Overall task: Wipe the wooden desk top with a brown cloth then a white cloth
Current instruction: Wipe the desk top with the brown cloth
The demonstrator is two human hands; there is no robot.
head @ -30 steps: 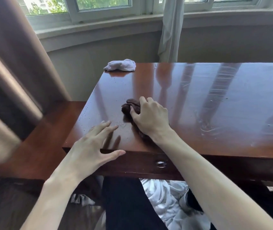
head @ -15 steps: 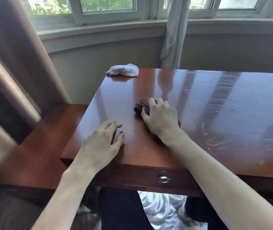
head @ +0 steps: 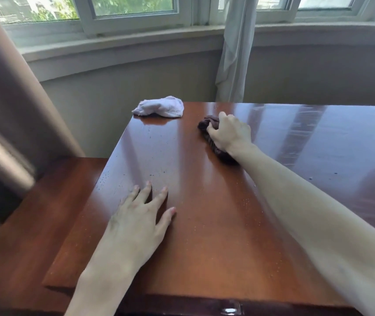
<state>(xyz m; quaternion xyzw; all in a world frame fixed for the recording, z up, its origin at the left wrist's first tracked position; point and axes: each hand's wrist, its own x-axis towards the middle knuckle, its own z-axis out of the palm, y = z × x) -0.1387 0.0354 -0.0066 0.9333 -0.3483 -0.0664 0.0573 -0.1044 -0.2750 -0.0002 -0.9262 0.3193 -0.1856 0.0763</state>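
Brown cloth [head: 214, 142] bunched under right hand [head: 229, 133], fingers clamped round it; judged soft, light, best gripped as wad. Left hand [head: 141, 222] flat, fingers spread, on desk top [head: 216, 236].

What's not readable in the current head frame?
- Dark brown crumpled cloth: mostly covered by the right hand and its wrist.
- Glossy wooden desk top: right part cut off by the frame edge, glare masks the surface.
- Metal drawer pull: clipped at the bottom edge.
- Brown curtain: motion-blurred.
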